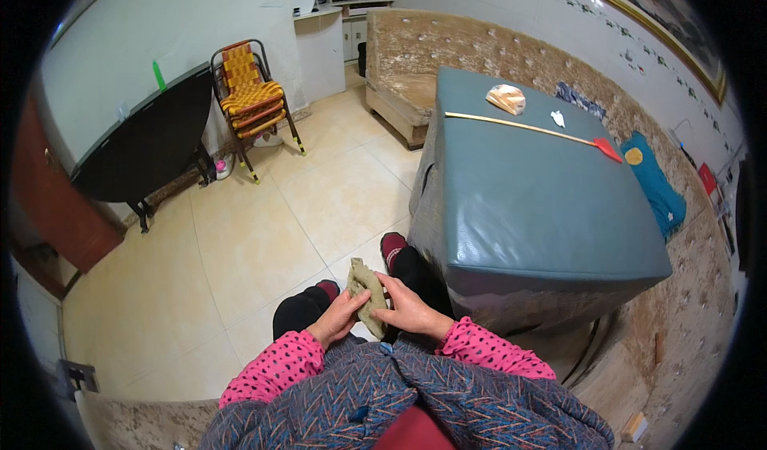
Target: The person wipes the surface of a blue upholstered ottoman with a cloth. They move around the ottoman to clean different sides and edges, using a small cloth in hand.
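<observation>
A folded olive-green cloth is held above my lap, its long side pointing away from me. My left hand pinches its left edge, the thumb lying across the top. From the other side my right hand grips the cloth, with thumb and index finger against its right edge. The fingers beneath the cloth are partly hidden. Below it are my knees in black trousers and my dark red shoes on the tiled floor.
To my right stands a table with a teal cover, bearing a red-ended stick, a plastic bag of bread and a crumpled white tissue. A brown tufted sofa runs behind it. Stacked chairs and a folded black table line the left wall.
</observation>
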The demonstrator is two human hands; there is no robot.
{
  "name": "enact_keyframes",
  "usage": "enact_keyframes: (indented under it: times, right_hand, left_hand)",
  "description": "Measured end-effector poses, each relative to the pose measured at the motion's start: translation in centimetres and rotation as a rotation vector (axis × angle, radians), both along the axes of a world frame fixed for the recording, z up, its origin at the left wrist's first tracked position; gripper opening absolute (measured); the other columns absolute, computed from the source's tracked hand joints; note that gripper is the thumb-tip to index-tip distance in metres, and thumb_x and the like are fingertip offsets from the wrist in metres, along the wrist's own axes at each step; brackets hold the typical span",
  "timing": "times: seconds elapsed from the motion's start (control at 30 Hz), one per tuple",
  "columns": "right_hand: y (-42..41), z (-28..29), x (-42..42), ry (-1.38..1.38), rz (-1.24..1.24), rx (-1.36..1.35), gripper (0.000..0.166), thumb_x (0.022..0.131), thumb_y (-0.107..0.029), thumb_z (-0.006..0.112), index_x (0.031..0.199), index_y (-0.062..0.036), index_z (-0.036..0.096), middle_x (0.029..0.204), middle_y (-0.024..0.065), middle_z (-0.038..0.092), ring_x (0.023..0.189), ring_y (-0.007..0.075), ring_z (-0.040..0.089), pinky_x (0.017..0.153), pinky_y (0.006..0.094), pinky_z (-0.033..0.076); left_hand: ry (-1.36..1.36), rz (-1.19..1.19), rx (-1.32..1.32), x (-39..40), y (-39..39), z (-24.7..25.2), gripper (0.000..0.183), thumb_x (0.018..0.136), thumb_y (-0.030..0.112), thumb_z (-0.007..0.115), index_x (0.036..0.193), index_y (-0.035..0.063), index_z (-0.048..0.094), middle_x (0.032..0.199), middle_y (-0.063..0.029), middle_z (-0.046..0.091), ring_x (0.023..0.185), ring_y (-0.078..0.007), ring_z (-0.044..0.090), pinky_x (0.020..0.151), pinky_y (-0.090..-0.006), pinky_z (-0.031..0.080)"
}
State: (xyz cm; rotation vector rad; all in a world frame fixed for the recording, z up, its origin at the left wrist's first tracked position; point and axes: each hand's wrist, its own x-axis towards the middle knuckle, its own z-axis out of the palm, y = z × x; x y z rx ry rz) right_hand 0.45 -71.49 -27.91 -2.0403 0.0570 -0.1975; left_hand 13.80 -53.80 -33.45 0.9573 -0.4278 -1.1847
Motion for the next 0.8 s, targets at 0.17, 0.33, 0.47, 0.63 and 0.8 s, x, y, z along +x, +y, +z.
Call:
enact_keyframes:
  times: [0.17,0.33,0.47,0.63,0.8]
  right_hand:
    - [-1.4,7.0,-2.2,-0.052,-0.009,0.181,0.071,0.098,-0.013,0.072,0.159,0.0029,0.041,0.137,0.0224,0.067,0.126,0.0276,0.068,0.106,0.0383,0.055]
    - [-4.2,16.4,-7.7,-0.266,-0.052,0.379,0.063,0.099,-0.004,0.065,0.158,0.0034,0.045,0.139,0.0115,0.065,0.129,0.0166,0.060,0.113,0.0343,0.048]
    - [-6.5,21.3,-10.2,-0.399,-0.219,0.300,0.065,0.102,-0.006,0.065,0.162,0.0048,0.042,0.146,0.0141,0.063,0.137,0.0191,0.059,0.117,0.0355,0.046]
    - [-13.2,23.2,-13.0,-0.388,-0.274,-0.321,0.065,0.104,-0.020,0.074,0.160,0.0008,0.049,0.144,0.0231,0.066,0.135,0.0339,0.065,0.116,0.0443,0.049]
    - [-22.4,20.1,-17.4,-0.149,-0.842,-1.018,0.047,0.099,-0.028,0.077,0.139,-0.0041,0.068,0.139,0.0178,0.068,0.131,0.0370,0.061,0.109,0.0475,0.046]
  left_hand:
    - [-0.079,-0.006,-0.083,-0.6,-1.8,8.0,0.056,0.110,0.023,0.066,0.159,0.0031,0.045,0.148,-0.0082,0.062,0.134,-0.0211,0.062,0.115,-0.0397,0.050]
    - [-0.260,-0.087,-0.314,-2.2,-6.5,18.6,0.075,0.105,0.027,0.068,0.167,0.0012,0.033,0.159,-0.0145,0.054,0.147,-0.0261,0.053,0.123,-0.0420,0.043]
    - [-0.439,-0.107,-0.455,-4.9,-11.6,24.4,0.076,0.108,0.019,0.068,0.170,0.0015,0.028,0.162,-0.0137,0.050,0.151,-0.0237,0.048,0.126,-0.0406,0.040]
    - [-0.521,-0.185,-0.359,-4.2,-18.8,27.8,0.068,0.106,0.022,0.074,0.162,0.0023,0.041,0.150,-0.0104,0.061,0.137,-0.0201,0.059,0.119,-0.0389,0.047]
    - [-0.658,-0.261,-0.330,-1.3,-22.8,28.7,0.066,0.107,0.021,0.075,0.162,0.0036,0.045,0.147,-0.0081,0.065,0.132,-0.0180,0.063,0.115,-0.0372,0.051]
